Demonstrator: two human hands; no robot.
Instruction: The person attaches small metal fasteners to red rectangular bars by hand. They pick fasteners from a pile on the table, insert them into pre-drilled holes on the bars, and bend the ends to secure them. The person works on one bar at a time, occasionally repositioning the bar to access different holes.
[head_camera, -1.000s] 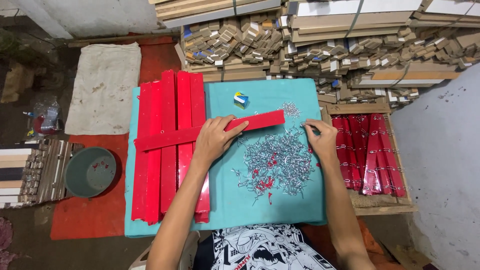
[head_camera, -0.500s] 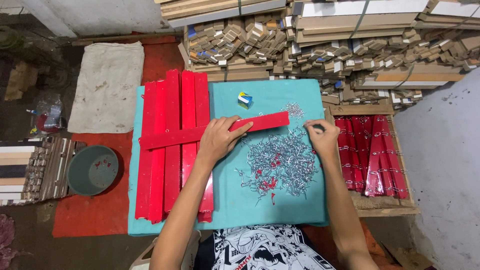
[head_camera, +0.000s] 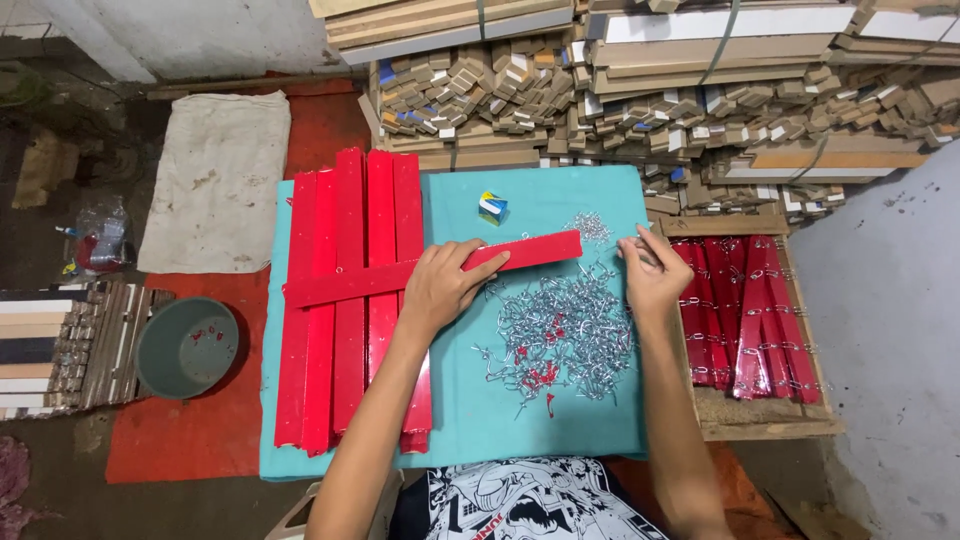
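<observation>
My left hand (head_camera: 440, 285) presses down on a long red wooden strip (head_camera: 530, 250) that lies crosswise over a row of red strips (head_camera: 350, 220) on the teal-covered table (head_camera: 560, 420). My right hand (head_camera: 655, 275) sits at the strip's right end, fingers pinched on what looks like a small metal hook; the hook itself is too small to make out. A heap of silver metal hooks (head_camera: 560, 335) lies between my hands, with a few red flecks among them.
A wooden crate (head_camera: 765, 425) of red strips fitted with hooks stands right of the table. A small blue-yellow-white object (head_camera: 491, 206) rests near the table's far edge. Grey bowl (head_camera: 185, 345) and a cloth sack (head_camera: 215, 180) lie left. Stacked wood pieces (head_camera: 640, 90) fill the back.
Both hands stay almost where they were on the crosswise strip; the right hand's fingers have shifted slightly at the strip's end.
</observation>
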